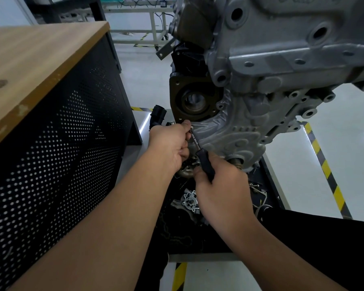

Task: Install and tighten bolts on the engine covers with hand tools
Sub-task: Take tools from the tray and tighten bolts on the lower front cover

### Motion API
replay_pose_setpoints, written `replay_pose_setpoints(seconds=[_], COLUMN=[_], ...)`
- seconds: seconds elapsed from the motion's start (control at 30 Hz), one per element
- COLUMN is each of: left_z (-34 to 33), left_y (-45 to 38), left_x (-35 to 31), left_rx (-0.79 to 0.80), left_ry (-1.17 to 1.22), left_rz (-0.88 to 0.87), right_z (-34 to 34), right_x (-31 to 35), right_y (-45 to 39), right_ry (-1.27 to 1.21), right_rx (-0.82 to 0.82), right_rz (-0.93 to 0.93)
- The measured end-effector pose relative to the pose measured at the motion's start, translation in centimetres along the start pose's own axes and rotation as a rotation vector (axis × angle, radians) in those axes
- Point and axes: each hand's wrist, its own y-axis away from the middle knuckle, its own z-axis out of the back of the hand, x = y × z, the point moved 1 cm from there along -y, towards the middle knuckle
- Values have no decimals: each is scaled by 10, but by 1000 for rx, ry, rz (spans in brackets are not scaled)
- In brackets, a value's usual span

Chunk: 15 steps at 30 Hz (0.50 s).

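Note:
A grey cast engine (282, 85) hangs at the upper right, with a ribbed silver cover (225, 133) at its lower front. A brown round-holed plate (194, 101) sits above that cover. My right hand (221, 185) grips the black handle of a screwdriver (205, 164). Its thin metal shaft slants up and left to a bolt (191, 128) at the cover's upper left edge. My left hand (172, 143) pinches the shaft tip beside the bolt head.
A workbench with a wooden top (36, 66) and black perforated side fills the left. Below the engine a dark tray (198, 227) holds a pump part (190, 201), a chain and loose pieces. Yellow-black floor tape (324, 171) runs along the right.

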Motion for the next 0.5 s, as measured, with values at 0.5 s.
replay_pose_setpoints(seconds=[0.5], left_z=[0], left_y=[-1], left_x=[0], left_rx=[-15], left_ry=[-8], left_rz=[-16], right_z=[-7], right_x=[6], right_y=[4], right_ry=[-906], right_rx=[119], right_rz=[-482])
